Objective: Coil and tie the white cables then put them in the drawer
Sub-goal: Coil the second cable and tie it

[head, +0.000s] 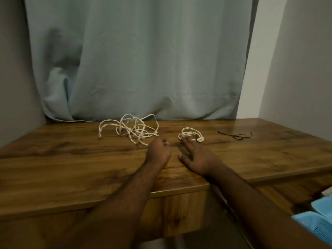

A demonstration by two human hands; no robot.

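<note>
A loose tangle of white cable [133, 128] lies on the wooden desk [71, 159] near the curtain. My left hand [159, 152] sits just in front of it with fingers curled round one end of that cable. To the right lies a small coiled white cable [190, 135]. My right hand [198, 157] lies flat with straight fingers, its fingertips touching the near edge of the coil. An open drawer [294, 194] shows at the lower right, below the desk top.
A thin black tie string [237, 135] lies on the desk at the right. A pale curtain [143, 60] hangs behind the desk. Blue plastic baskets [319, 218] sit in the drawer area at the lower right. A wall [296, 69] stands to the right.
</note>
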